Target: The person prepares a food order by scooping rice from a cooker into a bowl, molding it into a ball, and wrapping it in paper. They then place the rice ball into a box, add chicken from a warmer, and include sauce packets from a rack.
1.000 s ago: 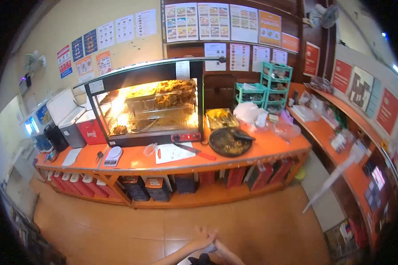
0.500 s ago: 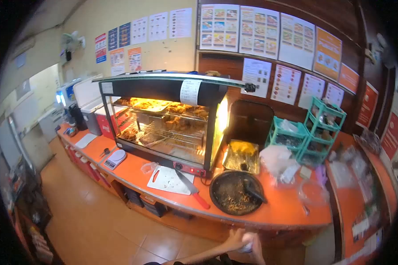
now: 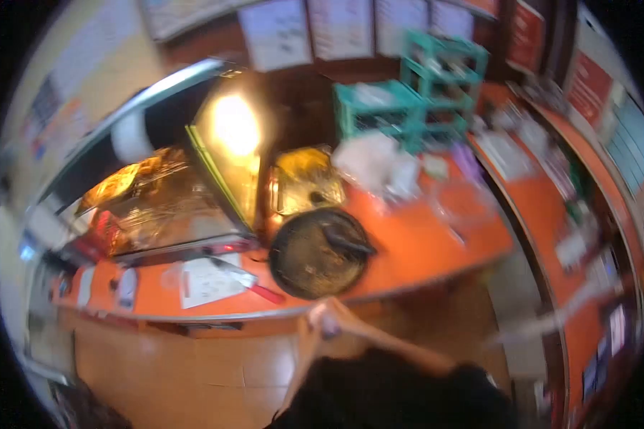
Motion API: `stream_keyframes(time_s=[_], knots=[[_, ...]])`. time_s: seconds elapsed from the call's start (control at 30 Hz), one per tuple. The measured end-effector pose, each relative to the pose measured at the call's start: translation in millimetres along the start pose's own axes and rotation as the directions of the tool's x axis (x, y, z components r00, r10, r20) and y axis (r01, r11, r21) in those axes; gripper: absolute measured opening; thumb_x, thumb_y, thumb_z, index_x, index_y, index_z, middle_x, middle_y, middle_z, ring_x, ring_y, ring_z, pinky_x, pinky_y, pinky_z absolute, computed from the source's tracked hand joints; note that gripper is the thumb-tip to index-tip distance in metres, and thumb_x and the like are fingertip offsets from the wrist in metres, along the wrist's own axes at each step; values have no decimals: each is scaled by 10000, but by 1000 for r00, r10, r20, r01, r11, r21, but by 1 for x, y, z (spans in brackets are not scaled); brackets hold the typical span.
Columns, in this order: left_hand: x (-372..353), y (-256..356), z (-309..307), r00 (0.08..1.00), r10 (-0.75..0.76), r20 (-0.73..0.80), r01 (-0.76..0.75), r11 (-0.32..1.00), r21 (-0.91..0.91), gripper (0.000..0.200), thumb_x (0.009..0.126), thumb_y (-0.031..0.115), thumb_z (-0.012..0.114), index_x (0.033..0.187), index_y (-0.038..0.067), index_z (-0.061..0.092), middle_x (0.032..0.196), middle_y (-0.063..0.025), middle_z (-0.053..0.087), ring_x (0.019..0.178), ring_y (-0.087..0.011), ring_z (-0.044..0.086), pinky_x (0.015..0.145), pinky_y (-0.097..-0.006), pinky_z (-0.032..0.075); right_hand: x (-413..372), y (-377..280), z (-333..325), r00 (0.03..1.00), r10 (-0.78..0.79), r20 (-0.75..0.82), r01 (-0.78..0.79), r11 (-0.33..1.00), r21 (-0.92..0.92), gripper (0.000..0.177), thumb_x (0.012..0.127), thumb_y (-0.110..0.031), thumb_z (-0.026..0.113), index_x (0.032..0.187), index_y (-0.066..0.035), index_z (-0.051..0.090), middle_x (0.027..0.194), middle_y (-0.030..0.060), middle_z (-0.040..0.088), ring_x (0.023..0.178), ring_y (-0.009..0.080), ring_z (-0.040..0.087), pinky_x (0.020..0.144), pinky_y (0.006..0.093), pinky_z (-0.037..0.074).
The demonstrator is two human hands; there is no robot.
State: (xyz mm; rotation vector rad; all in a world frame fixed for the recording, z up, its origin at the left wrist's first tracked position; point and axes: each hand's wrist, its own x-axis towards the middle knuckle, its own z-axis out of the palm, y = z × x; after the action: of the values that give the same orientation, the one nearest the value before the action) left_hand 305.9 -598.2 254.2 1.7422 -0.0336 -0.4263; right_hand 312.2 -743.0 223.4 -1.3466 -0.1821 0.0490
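My left hand (image 3: 308, 330) and my right hand (image 3: 334, 312) meet in front of the counter edge, both smeared by motion. Their fingers close round a small pale thing (image 3: 330, 326), too blurred to name. Just beyond them on the counter sits a wide dark mortar (image 3: 300, 268) with crumbly residue inside and a dark pestle (image 3: 347, 242) leaning in it. Left of the mortar, a knife with a red handle (image 3: 267, 294) lies across a white cutting board (image 3: 204, 282).
A lit glass food warmer (image 3: 172, 207) stands at the left. Behind the mortar is a metal tray (image 3: 308, 193) with yellow contents. Plastic bags (image 3: 372, 161) and green stacked baskets (image 3: 379, 107) are further right. A second orange counter (image 3: 544, 264) runs along the right.
My view has swung right and down, so the warmer now sits further left. Both hands stay together round the pale thing and appear closer to the mortar.
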Motion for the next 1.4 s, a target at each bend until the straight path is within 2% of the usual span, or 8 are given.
stream_keyframes(time_s=[0.37, 0.43, 0.57, 0.67, 0.7, 0.87, 1.17, 1.4], knots=[[9, 17, 73, 971, -26, 237, 60, 989, -137, 487, 991, 353, 496, 1300, -19, 437, 1179, -143, 535, 1050, -211, 517, 904, -356, 439, -57, 2, -63, 904, 39, -426, -127, 976, -178, 384, 977, -355, 543, 1173, -25, 550, 1052, 85, 623, 971, 160, 589, 853, 305, 486], [11, 12, 95, 941, 48, 334, -3, 991, -135, 519, 974, 345, 522, 1338, -11, 425, 1247, -156, 526, 1099, -237, 522, 946, -378, 425, -82, -8, -100, 857, 246, -452, -110, 946, 306, 385, 955, -348, 581, 1166, -27, 561, 1049, 85, 630, 932, 174, 607, 819, 306, 509], [5, -34, 114, 947, 318, 40, -319, 947, 39, 498, 945, 298, 569, 1339, 10, 476, 1256, -177, 581, 1143, -273, 568, 993, -414, 432, -80, 40, -232, 605, 89, -791, -280, 954, -106, 402, 873, -349, 695, 1136, -67, 581, 1035, 94, 620, 889, 199, 612, 723, 343, 547], [-28, -75, 64, 985, 173, 8, -173, 985, -16, 451, 944, 298, 567, 1287, 8, 530, 1167, -176, 632, 1095, -271, 599, 965, -404, 454, -59, 29, -257, 803, -272, -530, -323, 549, -771, 334, 849, -264, 697, 1071, -38, 589, 1000, 109, 619, 896, 221, 595, 795, 378, 508], [-28, -114, 43, 986, 158, -63, -165, 978, -128, 446, 945, 301, 564, 1279, 8, 536, 1162, -176, 633, 1090, -267, 601, 962, -399, 457, -47, 51, -298, 798, 38, -602, -444, 713, -543, 292, 854, -259, 683, 1015, -28, 606, 953, 102, 638, 866, 206, 598, 772, 363, 501], [-145, -118, -154, 865, -286, -413, 273, 958, -91, 368, 967, 319, 519, 1249, 90, 575, 1101, -137, 654, 1005, -211, 622, 852, -340, 502, 24, 21, -189, 790, -343, -509, -224, 610, -760, 167, 893, -222, 602, 891, -55, 584, 720, 25, 582, 588, 154, 523, 545, 328, 456], [-386, -263, -356, 249, -453, -856, -23, 881, -473, 339, 972, 298, 521, 1211, 62, 572, 1040, -102, 652, 910, -160, 631, 715, -303, 532, 194, 102, 227, 965, -225, -138, 90, 772, -629, 140, 900, -204, 583, 876, -66, 570, 708, 17, 563, 579, 136, 501, 526, 310, 432], [-450, -292, -608, 337, -324, -884, -132, 913, -385, 348, 977, 288, 507, 1225, 49, 557, 997, -99, 650, 909, -176, 638, 732, -311, 532, 247, 230, 592, 969, 119, 214, 9, 857, -515, 123, 904, -190, 568, 865, -74, 560, 699, 12, 549, 573, 122, 484, 511, 295, 414]])
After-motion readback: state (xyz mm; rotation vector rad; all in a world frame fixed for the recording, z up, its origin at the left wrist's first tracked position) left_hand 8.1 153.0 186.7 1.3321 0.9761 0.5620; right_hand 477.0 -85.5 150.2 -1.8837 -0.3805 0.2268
